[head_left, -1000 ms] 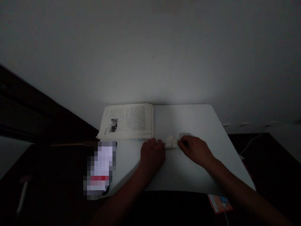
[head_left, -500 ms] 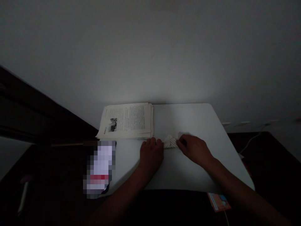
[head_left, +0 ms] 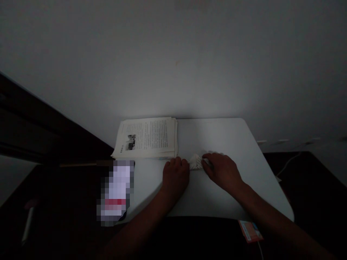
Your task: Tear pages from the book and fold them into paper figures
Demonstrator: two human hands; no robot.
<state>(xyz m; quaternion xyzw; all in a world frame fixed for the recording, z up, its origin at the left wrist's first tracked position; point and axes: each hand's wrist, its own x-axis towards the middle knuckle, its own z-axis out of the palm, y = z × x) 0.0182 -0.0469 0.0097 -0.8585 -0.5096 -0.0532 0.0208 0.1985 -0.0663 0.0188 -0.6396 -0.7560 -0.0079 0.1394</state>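
Note:
A small piece of folded white paper (head_left: 195, 162) with ridges or print across it lies on the white table (head_left: 217, 133). My left hand (head_left: 175, 176) rests at its left end, fingers curled down on it. At the other end, my right hand (head_left: 224, 169) pinches the paper between thumb and bent fingers. More pale paper shows behind the right knuckles. Both hands cover parts of the paper, and in the dim light its exact folds cannot be made out.
A stack of printed pages (head_left: 146, 139) lies at the table's back left. A blurred-out phone (head_left: 118, 184) sits at the left edge. An orange packet (head_left: 251, 231) is below the front edge, near a thin cable (head_left: 260, 249). A wall (head_left: 189, 72) stands behind.
My right hand has shifted slightly left along the paper, its fingers now lying lower over it. My left hand stays at the left end. The view has tilted a little.

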